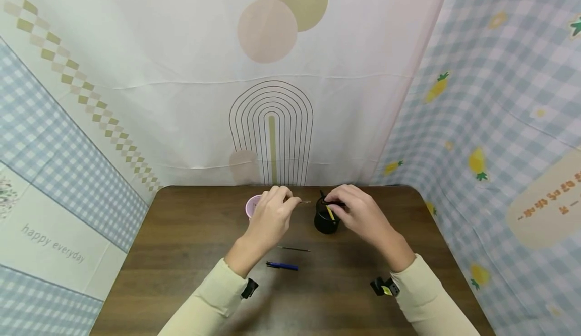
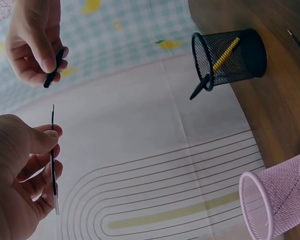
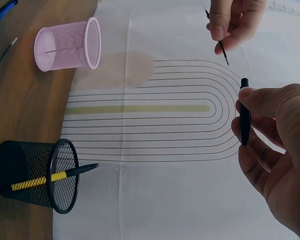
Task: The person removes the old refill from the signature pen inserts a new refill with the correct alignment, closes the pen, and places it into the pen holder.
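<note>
My left hand (image 1: 269,215) pinches a thin pen refill (image 2: 53,167), dark along most of its length with a clear tail end. Its tip points toward my right hand (image 1: 358,211), which holds a short black pen barrel (image 3: 245,119) between thumb and fingers. In both wrist views a gap shows between the refill tip and the barrel. Below my right hand stands a black mesh pen cup (image 1: 325,225) with a yellow and black pen (image 3: 57,176) leaning in it. A pink mesh cup (image 2: 256,200) is behind my left hand, with a thin dark stick inside.
On the brown wooden table (image 1: 190,255), a blue pen (image 1: 282,266) lies nearer me. Just beyond it is another thin dark refill (image 1: 294,248). A printed white cloth (image 1: 199,124) hangs at the table's back edge, with checked cloth (image 1: 454,174) on the right.
</note>
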The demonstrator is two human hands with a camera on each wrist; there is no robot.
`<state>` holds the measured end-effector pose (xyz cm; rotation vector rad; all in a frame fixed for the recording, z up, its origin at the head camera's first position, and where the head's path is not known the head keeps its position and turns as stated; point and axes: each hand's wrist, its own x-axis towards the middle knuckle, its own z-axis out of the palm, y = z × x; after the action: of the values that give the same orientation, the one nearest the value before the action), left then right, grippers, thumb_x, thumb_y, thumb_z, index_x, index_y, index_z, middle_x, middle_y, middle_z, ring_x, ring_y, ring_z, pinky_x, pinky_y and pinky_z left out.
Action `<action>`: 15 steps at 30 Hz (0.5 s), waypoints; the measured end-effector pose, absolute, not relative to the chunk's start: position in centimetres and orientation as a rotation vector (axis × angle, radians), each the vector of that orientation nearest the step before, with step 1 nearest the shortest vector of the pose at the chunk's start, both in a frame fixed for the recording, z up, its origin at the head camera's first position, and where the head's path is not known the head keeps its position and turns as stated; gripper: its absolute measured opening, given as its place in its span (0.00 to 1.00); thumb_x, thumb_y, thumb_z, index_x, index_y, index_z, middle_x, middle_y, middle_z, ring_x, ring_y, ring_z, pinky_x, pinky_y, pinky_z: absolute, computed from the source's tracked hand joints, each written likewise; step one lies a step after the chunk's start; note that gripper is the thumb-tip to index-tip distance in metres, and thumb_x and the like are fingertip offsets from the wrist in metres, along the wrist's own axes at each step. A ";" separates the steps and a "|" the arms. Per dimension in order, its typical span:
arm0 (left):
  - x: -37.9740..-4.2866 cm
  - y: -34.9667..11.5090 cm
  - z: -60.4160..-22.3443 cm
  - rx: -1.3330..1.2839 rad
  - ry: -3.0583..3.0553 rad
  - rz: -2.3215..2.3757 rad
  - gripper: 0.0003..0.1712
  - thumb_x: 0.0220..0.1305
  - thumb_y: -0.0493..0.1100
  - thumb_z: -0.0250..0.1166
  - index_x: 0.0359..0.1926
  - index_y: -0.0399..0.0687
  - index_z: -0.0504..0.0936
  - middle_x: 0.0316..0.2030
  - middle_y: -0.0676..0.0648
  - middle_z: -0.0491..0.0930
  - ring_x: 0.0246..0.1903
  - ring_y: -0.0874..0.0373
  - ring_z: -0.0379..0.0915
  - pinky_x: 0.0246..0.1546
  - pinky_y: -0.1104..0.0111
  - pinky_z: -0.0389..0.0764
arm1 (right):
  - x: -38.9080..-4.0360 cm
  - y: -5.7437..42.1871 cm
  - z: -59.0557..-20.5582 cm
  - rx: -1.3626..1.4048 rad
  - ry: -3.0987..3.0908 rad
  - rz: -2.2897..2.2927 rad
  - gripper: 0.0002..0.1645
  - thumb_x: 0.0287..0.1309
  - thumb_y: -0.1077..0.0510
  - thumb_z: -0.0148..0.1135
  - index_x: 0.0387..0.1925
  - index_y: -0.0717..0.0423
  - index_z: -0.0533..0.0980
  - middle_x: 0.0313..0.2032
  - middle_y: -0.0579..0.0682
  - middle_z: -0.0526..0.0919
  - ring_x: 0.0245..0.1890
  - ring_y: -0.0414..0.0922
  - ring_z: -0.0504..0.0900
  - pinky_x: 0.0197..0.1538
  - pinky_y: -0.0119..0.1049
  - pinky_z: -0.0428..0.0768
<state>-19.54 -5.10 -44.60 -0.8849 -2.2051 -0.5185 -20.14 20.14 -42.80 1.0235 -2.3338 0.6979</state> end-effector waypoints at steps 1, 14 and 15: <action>-19.5 -5.0 -44.5 -0.886 -2.206 -0.512 0.13 0.65 0.27 0.59 0.40 0.44 0.88 0.34 0.47 0.78 0.35 0.51 0.73 0.30 0.64 0.70 | -20.2 20.1 -42.8 1.025 -2.327 0.699 0.14 0.52 0.66 0.77 0.40 0.53 0.83 0.42 0.45 0.87 0.43 0.43 0.83 0.42 0.38 0.81; -19.1 -4.0 -44.2 -0.879 -2.207 -0.450 0.12 0.59 0.27 0.66 0.38 0.45 0.88 0.33 0.48 0.77 0.33 0.52 0.72 0.29 0.65 0.68 | -20.1 19.5 -43.0 1.026 -2.308 0.682 0.14 0.52 0.66 0.78 0.39 0.54 0.83 0.41 0.46 0.87 0.41 0.43 0.84 0.41 0.40 0.83; -19.1 -3.9 -44.1 -0.877 -2.204 -0.444 0.12 0.58 0.27 0.67 0.38 0.46 0.88 0.33 0.49 0.77 0.33 0.52 0.72 0.29 0.65 0.68 | -20.1 19.5 -43.0 1.024 -2.316 0.677 0.13 0.52 0.66 0.78 0.39 0.53 0.83 0.41 0.46 0.87 0.42 0.43 0.83 0.41 0.39 0.83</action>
<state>-19.11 -3.91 -44.12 -0.8768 -2.2038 -0.4444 -20.12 19.50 -43.03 1.0242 -2.3158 0.6765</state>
